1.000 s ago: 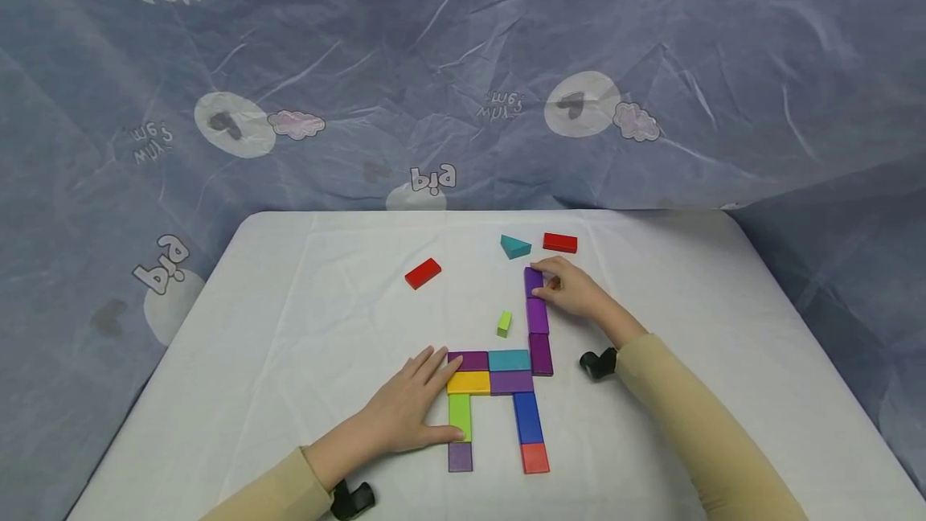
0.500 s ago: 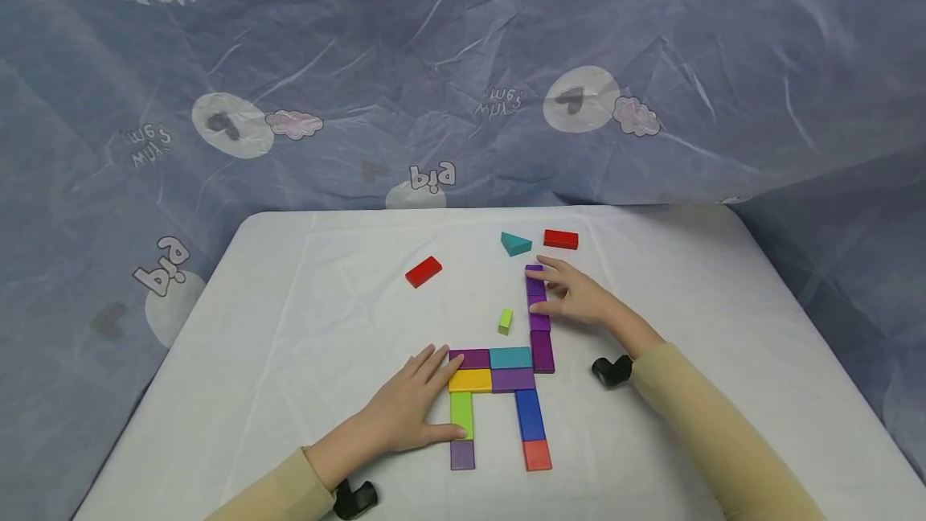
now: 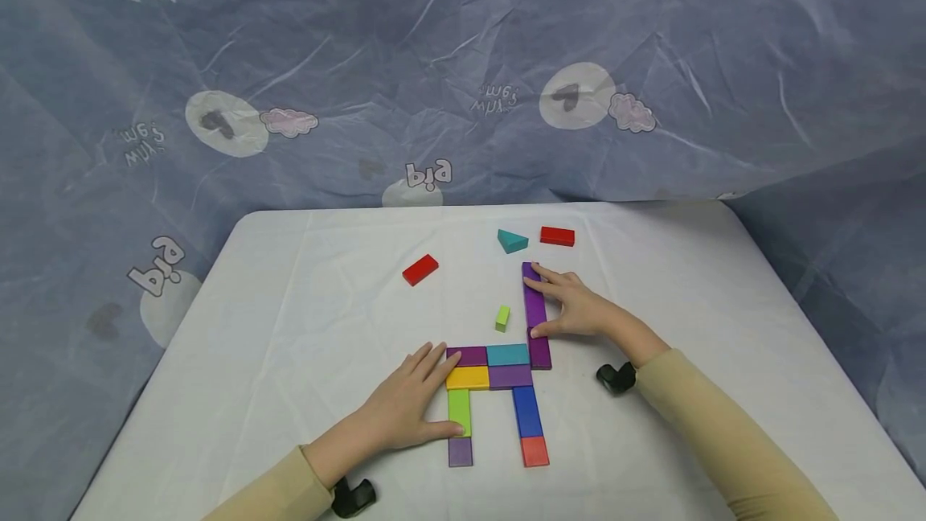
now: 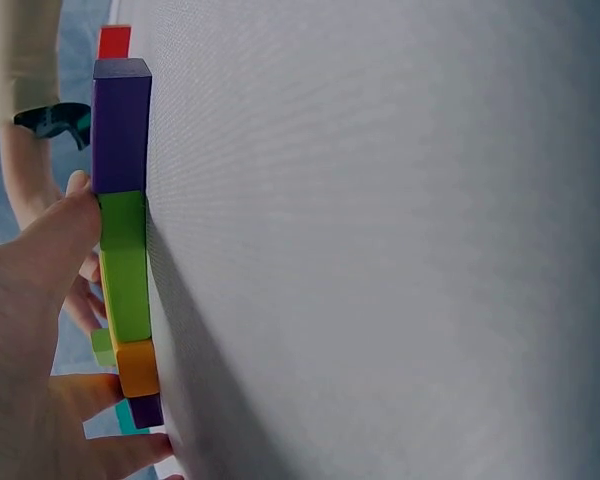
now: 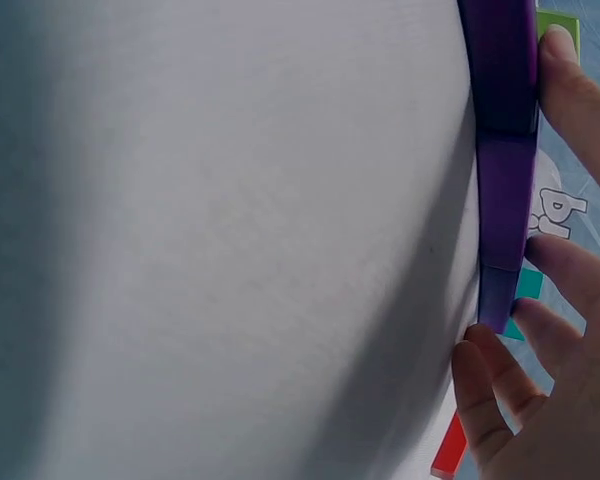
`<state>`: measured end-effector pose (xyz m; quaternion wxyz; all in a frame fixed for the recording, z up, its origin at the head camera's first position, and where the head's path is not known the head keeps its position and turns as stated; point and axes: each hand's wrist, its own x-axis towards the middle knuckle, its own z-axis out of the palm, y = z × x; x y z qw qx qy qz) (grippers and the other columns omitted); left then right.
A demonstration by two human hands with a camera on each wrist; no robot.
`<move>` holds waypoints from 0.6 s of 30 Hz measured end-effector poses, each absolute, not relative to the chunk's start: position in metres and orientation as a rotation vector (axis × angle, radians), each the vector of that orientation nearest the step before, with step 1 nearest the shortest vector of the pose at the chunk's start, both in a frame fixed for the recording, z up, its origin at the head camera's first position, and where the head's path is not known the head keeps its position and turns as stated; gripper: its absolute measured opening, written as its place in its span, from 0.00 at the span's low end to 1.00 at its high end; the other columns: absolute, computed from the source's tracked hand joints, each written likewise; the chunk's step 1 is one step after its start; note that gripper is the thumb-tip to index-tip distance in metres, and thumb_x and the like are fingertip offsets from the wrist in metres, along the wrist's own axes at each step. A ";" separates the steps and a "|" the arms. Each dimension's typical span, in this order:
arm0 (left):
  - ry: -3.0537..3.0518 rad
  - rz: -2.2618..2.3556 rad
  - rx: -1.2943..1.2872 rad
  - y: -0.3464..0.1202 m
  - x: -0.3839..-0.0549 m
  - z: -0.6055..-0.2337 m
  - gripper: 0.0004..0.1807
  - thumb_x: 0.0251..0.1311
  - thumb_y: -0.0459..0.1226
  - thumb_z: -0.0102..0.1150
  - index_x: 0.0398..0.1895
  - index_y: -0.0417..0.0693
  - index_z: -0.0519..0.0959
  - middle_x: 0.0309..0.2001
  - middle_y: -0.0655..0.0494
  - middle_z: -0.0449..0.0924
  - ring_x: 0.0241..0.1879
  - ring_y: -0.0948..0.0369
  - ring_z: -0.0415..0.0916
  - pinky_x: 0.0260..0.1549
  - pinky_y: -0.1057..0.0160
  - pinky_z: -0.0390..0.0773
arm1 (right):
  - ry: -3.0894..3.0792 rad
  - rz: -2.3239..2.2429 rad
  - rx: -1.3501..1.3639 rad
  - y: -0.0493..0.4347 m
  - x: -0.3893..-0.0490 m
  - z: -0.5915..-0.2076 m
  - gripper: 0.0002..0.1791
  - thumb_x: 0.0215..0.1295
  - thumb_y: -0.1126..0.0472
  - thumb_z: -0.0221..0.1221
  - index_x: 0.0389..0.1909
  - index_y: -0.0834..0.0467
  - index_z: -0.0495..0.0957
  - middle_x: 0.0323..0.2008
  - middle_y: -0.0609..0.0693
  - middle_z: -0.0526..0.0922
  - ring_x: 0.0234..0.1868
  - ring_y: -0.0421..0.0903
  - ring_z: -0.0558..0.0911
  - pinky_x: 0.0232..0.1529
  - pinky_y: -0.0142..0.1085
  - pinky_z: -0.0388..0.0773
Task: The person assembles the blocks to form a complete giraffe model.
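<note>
In the head view, flat coloured blocks lie edge to edge. My left hand (image 3: 405,412) spreads over their left side. Its thumb touches the lime block (image 3: 459,407), and its fingertips rest at the yellow block (image 3: 470,378) and the dark purple block (image 3: 470,356). A column of purple blocks (image 3: 535,310) runs away from the right end of the row. Along it lies my right hand (image 3: 582,312), thumb on the nearest block (image 3: 539,354), fingertips over the far one. The right wrist view shows these fingers spaced along the purple column (image 5: 505,190).
Beyond the layout lie two loose red blocks (image 3: 420,270), a teal triangular block (image 3: 513,241) and a small lime block (image 3: 502,318). Teal (image 3: 508,354), blue (image 3: 527,412) and coral (image 3: 534,451) blocks belong to the layout. White cloth covers the table (image 3: 325,304).
My right hand has spread from the far purple block down along the column, its thumb sliding nearer to the closest purple block. The left hand has stayed in place.
</note>
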<state>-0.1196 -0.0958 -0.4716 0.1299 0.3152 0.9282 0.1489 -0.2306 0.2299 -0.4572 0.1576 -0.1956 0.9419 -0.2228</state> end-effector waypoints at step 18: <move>2.707 0.427 0.922 -0.096 -0.120 -0.473 0.54 0.54 0.68 0.57 0.78 0.52 0.52 0.77 0.44 0.52 0.76 0.43 0.50 0.69 0.38 0.61 | 2.768 -0.770 -0.601 0.233 -0.208 -0.454 0.45 0.52 0.44 0.72 0.71 0.50 0.68 0.75 0.53 0.59 0.70 0.59 0.59 0.64 0.62 0.68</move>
